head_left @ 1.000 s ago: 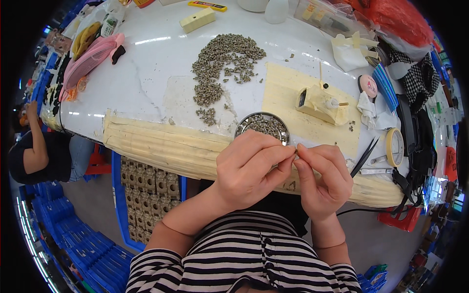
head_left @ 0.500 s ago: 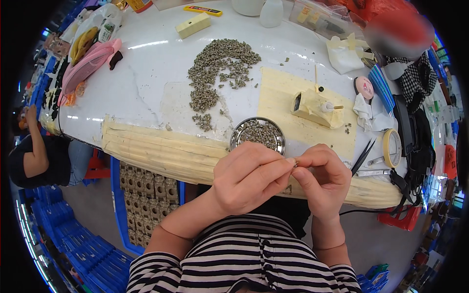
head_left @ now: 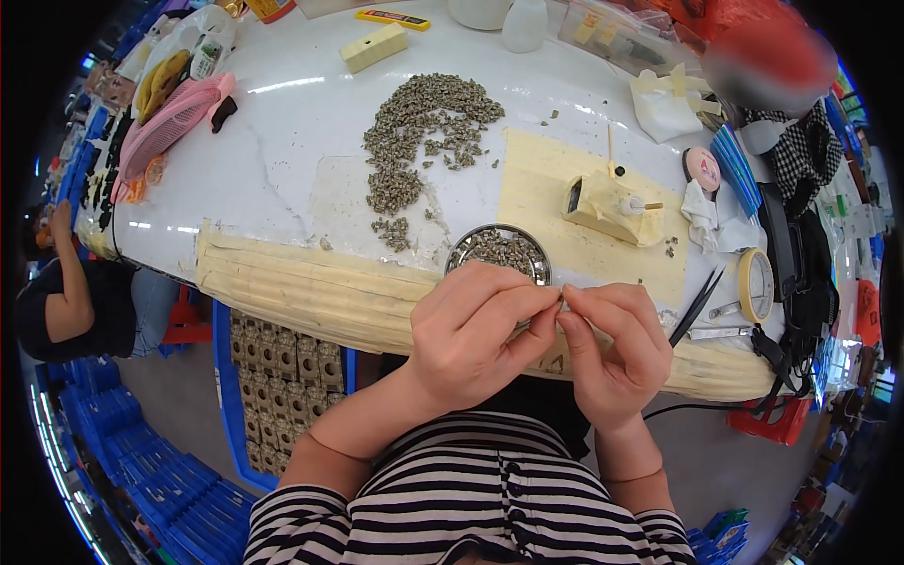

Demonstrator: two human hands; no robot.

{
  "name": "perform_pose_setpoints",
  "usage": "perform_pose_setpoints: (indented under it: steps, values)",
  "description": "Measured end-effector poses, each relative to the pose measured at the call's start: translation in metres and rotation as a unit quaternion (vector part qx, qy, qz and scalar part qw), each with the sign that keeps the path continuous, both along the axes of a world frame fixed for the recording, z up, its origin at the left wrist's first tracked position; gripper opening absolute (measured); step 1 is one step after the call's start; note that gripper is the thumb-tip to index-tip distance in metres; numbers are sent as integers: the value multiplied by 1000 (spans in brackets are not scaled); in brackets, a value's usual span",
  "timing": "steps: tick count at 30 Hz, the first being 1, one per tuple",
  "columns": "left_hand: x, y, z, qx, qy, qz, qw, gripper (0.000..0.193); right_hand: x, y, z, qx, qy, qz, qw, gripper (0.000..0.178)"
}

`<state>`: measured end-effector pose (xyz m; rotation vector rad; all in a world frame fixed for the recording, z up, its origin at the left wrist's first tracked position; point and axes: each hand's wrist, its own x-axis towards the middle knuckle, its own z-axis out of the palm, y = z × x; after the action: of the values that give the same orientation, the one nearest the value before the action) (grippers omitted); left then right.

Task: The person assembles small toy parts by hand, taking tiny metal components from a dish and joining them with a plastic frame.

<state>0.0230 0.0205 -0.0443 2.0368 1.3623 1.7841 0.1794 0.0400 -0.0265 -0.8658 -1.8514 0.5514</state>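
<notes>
My left hand [head_left: 476, 334] and my right hand [head_left: 617, 348] meet fingertip to fingertip above the table's taped front edge. Both are closed in a pinch around a tiny piece that the fingers nearly cover; a small metal part showed there a moment earlier. Just beyond my left knuckles stands a round steel dish [head_left: 456, 259] holding many small metal parts [head_left: 504, 249], its near side hidden by my hand. Farther off, a large curved heap of the same small metal parts [head_left: 395, 141] lies on the white tabletop.
A tape-wrapped block [head_left: 607, 209] stands on a cream sheet [head_left: 527, 174] to the right. Black tweezers [head_left: 697, 306] and a tape roll [head_left: 755, 285] lie near the right edge. Below left is a blue crate [head_left: 226, 377] of metal blocks. A person [head_left: 71, 292] sits far left.
My right hand has shifted slightly left and its fingertips have closed in against the left ones. The small part between them is now almost hidden.
</notes>
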Motion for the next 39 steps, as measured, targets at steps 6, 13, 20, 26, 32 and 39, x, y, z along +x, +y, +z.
perform_pose_setpoints:
  steps: [6, 13, 20, 26, 32, 39]
  values:
    - [0, -1, 1, 15, -1, -2, 1000, 28, 2, 1, 0, -46, 8, 32, 998, 27]
    - [-5, -4, 4, 19, 12, -34, 999, 30, 6, 1, 3, -125, 32, 63, 990, 24]
    - [-5, -4, 5, 9, 17, -51, 999, 29, 9, 1, 1, -211, 98, 75, 970, 14]
    - [-4, -3, 4, 1, 15, -42, 999, 28, 7, 1, -2, -157, 96, 47, 982, 16]
    - [-1, -2, -1, -8, 8, -11, 1000, 26, 4, -1, -1, -75, 37, 17, 996, 22]
    - [-2, -1, -1, 5, 1, -12, 1000, 26, 3, -1, -1, -64, 21, 17, 998, 26]
